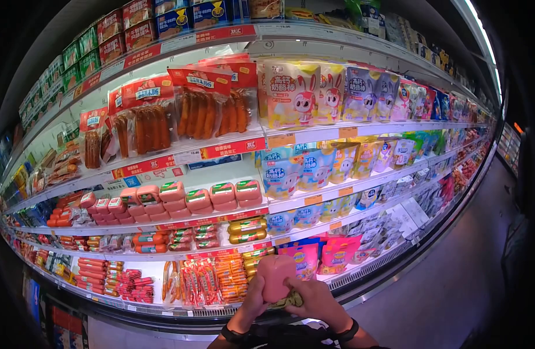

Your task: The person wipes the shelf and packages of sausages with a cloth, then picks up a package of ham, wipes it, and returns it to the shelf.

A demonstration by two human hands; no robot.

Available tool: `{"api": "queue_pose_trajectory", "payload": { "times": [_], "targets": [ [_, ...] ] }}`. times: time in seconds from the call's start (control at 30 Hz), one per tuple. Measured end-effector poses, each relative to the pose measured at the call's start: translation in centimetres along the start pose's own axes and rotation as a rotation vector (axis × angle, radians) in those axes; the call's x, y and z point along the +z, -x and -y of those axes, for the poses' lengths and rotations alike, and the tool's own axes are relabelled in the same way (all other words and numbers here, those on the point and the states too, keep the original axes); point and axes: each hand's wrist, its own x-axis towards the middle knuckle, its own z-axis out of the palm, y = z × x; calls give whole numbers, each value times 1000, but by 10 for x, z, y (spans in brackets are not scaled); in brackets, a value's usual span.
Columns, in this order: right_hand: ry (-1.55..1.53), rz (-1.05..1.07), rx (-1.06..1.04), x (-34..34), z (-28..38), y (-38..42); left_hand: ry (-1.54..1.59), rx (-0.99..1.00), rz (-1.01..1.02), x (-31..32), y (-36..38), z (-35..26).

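Note:
A pink block of packaged meat (275, 276) is held upright between both hands in front of the lowest shelf. My left hand (254, 299) grips its left side, with the fingers wrapped round it. My right hand (314, 296) holds its lower right side, the thumb lying against the pink surface. A crumpled yellow-green piece (293, 300) shows under the block, between the hands; what it is cannot be made out. Similar pink packs (223, 196) stand on a middle shelf, some with green labels.
A long chilled display (203, 152) curves across the view. Hanging sausage packs (153, 124) are at upper left, cartoon-rabbit pouches (282, 174) at centre, and sausage bundles (200, 281) and pink bags (339, 254) on the bottom shelf. Grey floor (421, 291) is at right.

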Motion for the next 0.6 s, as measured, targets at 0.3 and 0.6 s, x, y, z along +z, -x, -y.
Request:
{"api": "queue_pose_trajectory", "payload": {
  "times": [0.3, 0.6],
  "targets": [
    [-60, 227, 166, -24, 5, -5, -143, -39, 38, 7, -5, -3],
    [-234, -345, 54, -10, 5, -14, 78, -83, 141, 26, -10, 3]
  ]
}}
